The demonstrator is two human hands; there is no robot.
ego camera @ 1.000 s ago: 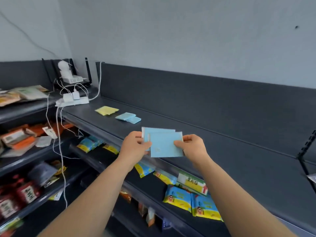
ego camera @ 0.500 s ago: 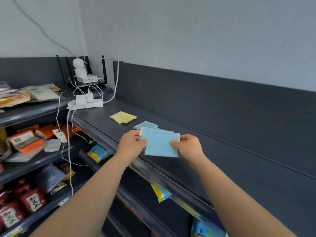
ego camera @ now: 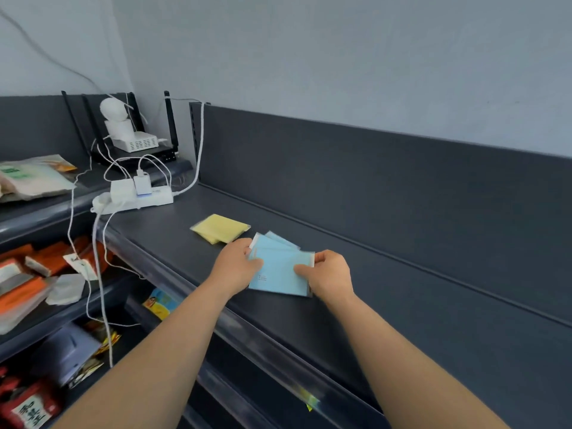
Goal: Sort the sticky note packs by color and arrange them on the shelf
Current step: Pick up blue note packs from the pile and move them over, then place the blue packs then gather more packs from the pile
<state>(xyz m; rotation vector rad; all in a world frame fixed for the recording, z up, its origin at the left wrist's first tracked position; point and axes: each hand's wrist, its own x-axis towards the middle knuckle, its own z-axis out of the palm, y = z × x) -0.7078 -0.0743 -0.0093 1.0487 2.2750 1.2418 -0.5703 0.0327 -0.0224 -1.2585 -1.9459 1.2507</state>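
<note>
Both hands hold light blue sticky note packs (ego camera: 280, 275) low over the dark top shelf (ego camera: 387, 305). My left hand (ego camera: 236, 267) pinches their left edge and my right hand (ego camera: 329, 275) pinches the right edge. Behind the held packs, more blue packs (ego camera: 280, 239) lie on the shelf, partly covered; I cannot tell whether the held ones touch them. Yellow sticky note packs (ego camera: 221, 228) lie in a small pile just to the left of the blue ones.
A white power strip (ego camera: 136, 198) with chargers and cables sits at the shelf's left end, with a router (ego camera: 136, 140) behind it. The shelf's raised back panel (ego camera: 371, 187) runs along the right. Lower shelves at left hold snack and orange packages (ego camera: 28, 292).
Both hands carried the blue packs forward and down, from in front of the shelf edge to just over the blue packs lying on the shelf. The view shifted closer.
</note>
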